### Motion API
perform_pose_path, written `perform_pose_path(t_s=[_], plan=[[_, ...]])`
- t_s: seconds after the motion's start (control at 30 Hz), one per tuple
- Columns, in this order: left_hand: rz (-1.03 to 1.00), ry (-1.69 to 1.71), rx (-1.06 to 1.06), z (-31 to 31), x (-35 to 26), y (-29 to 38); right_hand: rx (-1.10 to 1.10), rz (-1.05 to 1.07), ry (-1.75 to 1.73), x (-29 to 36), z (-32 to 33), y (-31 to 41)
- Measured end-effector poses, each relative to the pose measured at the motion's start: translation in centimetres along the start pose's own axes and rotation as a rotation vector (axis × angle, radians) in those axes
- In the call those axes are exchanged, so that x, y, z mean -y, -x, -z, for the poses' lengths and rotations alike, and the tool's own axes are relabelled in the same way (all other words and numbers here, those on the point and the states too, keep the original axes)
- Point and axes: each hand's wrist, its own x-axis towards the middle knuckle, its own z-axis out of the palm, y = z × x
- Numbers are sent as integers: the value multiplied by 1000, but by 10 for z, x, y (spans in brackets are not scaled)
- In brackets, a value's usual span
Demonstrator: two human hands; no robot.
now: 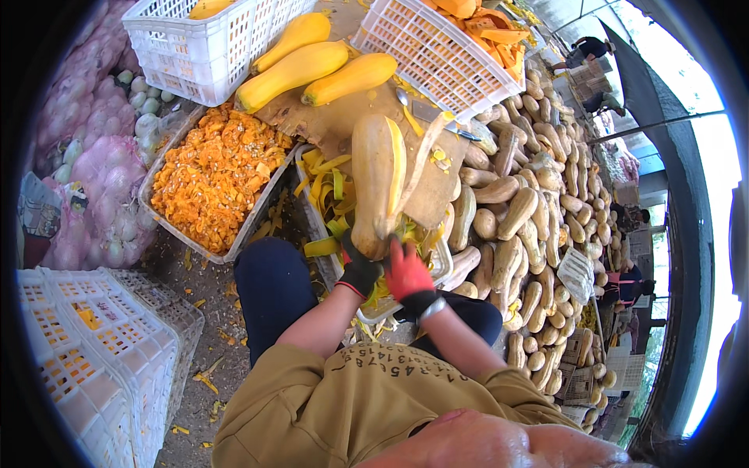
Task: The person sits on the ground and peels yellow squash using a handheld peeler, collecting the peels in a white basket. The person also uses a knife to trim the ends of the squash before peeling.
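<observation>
A long tan butternut-type squash (370, 169) stands tilted before me, its lower end over a white crate (443, 266) of peelings. One bright yellow peeled stripe runs down its right side. My left hand (360, 272), in a black glove with red trim, grips the squash's lower end. Just to the right, my right hand (408, 270), in a red glove with a black cuff, is at the lower end of a long curling strip of peel (420, 161). Any tool in its fingers is hidden from view.
Three peeled yellow squashes (292, 76) lie on a brown board (327, 126), near a spoon (402, 96) and a knife (430, 114). A tub of orange pulp (216, 181) stands left. White crates (193, 52) flank the board; unpeeled squashes (521, 216) are heaped right. People work farther off.
</observation>
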Motion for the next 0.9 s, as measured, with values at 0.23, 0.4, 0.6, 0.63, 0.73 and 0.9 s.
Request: perform_pose_path(t_s=[0.23,0.4,0.6,0.63,0.73,0.9], plan=[[-153,-119,205,-5,-11,-5,2,49,-177,-15,9,70],[-24,-80,31,-15,-13,6,-331,121,-161,-21,111,-106],[-99,-110,73,-19,-12,13,28,247,117,-29,151,-276],[-89,-105,9,-18,-12,12,84,297,156,-31,146,-277],[-49,-83,-35,-15,-11,8,-84,107,66,-25,118,-237],[-30,-52,-76,-12,-5,-8,-120,-53,-71,0,52,-85]])
